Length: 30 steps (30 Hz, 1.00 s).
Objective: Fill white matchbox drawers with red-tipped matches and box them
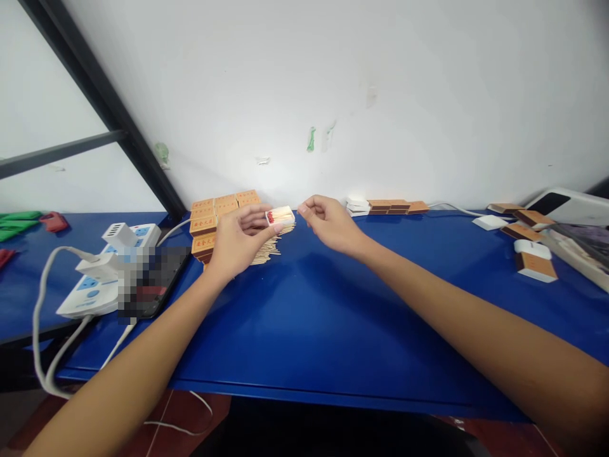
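Clock centred on mid-desk, 12 = wall side. Nearest: red floor tiles point(174, 438) past the front edge, 7–8 o'clock. Then blue desk point(333, 343). At 9, white power strip point(92, 294) with plugged-in chargers and a white cable point(38, 317); black phone point(175, 270) lying just right of it, partly pixelated.

At 3, one orange-brown matchbox point(536, 266) with a white rounded item point(533, 247) just behind it.

Left hand point(242, 238) at 10–11: fingers curled round the back, thumb along the near side, gripping white match tray point(287, 221). Tray is at 11–12, raised over the desk, open side showing, matches inside, red heads toward the left end. Loose matchsticks point(264, 255) in a pile on the desk, 11, partly behind this hand.

Right hand point(328, 222) at 12–1, just right of the tray, not touching it. Thumb and fingertips drawn together; cannot tell if anything is pinched between them.

Farther: stacked matchboxes point(203, 225) at 10, partly behind the left hand. White box-like pieces point(358, 206) at 1, touching a row of matchboxes point(387, 206) at 1–2, along the wall. White device point(578, 206) at 2–3, leaning. Behind all, white wall point(404, 95) with tape scraps.
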Each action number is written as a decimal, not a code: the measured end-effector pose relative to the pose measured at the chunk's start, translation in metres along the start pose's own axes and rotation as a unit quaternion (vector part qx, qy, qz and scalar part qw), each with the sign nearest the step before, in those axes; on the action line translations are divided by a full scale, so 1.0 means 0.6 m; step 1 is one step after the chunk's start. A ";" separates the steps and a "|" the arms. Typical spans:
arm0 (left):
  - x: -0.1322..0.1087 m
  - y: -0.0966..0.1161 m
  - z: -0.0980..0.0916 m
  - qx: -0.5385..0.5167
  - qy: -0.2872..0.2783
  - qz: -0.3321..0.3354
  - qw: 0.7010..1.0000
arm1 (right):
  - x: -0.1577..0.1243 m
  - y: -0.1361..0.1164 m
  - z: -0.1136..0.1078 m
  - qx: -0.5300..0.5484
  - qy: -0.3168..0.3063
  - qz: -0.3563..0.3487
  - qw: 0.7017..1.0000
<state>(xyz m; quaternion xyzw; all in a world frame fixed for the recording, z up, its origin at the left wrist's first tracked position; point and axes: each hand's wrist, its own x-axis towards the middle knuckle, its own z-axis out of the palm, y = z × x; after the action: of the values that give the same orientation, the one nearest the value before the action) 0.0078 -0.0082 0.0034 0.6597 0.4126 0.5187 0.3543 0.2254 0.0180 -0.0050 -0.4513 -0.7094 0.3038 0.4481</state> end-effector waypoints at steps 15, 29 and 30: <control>-0.002 0.002 -0.001 0.028 0.036 0.027 0.999 | -0.063 -0.018 0.111 -0.205 -0.197 -0.162 0.945; -0.002 -0.004 0.002 0.033 0.013 0.016 0.999 | -0.062 -0.018 0.111 -0.220 -0.180 -0.145 0.948; -0.002 -0.004 0.003 0.033 0.011 0.013 0.999 | -0.062 -0.018 0.111 -0.220 -0.183 -0.145 0.947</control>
<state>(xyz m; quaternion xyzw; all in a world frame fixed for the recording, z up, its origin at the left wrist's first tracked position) 0.0086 -0.0086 0.0003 0.6708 0.4248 0.5165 0.3205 0.1677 -0.0219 -0.0368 -0.3678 -0.8862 0.1490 0.2392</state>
